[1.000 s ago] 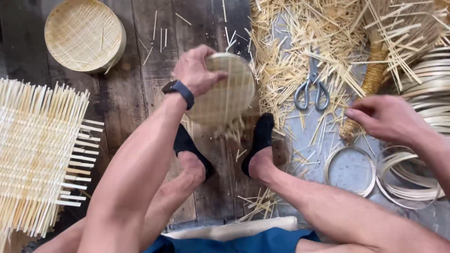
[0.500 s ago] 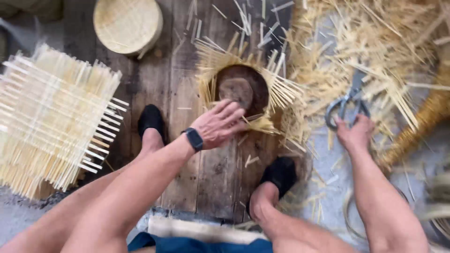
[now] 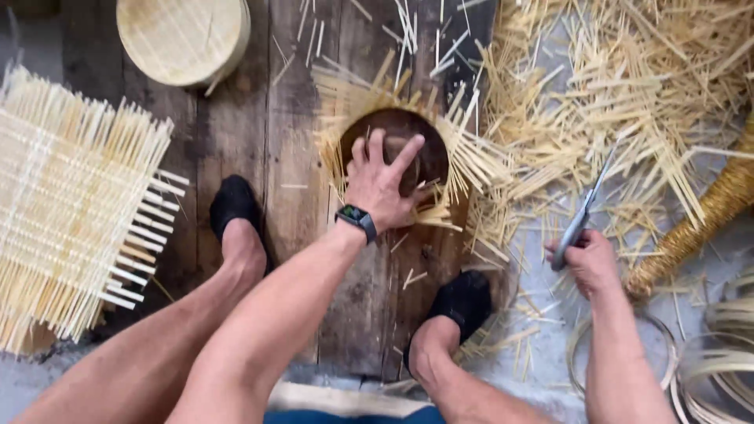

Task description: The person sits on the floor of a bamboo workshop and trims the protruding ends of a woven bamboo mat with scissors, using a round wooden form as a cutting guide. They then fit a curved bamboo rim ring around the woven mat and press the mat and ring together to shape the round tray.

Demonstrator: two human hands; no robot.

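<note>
— Any packages, labels or signs here?

— I see none to describe; it is all bamboo work on a dark wooden plank floor (image 3: 259,133). A finished round woven tray (image 3: 182,35) sits at the top left, cut off by the upper edge. A large square woven bamboo mat (image 3: 71,204) lies at the left, its loose strip ends sticking out to the right.

— Where is the piece being worked?

— In the middle, above the feet: a round half-woven basket (image 3: 397,149) over a dark circular mould, mouth facing up toward the camera. Its loose strips fan outward all round the rim, longest toward the top and right, so there is no single long axis.

— And the hands?

— The left hand (image 3: 382,184), with a black wristwatch (image 3: 357,221), is spread wide and pressed flat on the basket's centre, fingers pointing up. The right hand (image 3: 589,263) is closed round the handles of a pair of scissors (image 3: 581,216), blades pointing up and slightly right, well apart from the basket.

— Anything hard to make out?

— The mould's centre is hidden under the palm. The scissor handles are buried in the fist. A heap of cut bamboo strips (image 3: 620,102) covers the right side; thin bamboo hoops (image 3: 707,365) at the lower right run off the frame, as does a wrapped, rope-like bundle (image 3: 707,228).
</note>
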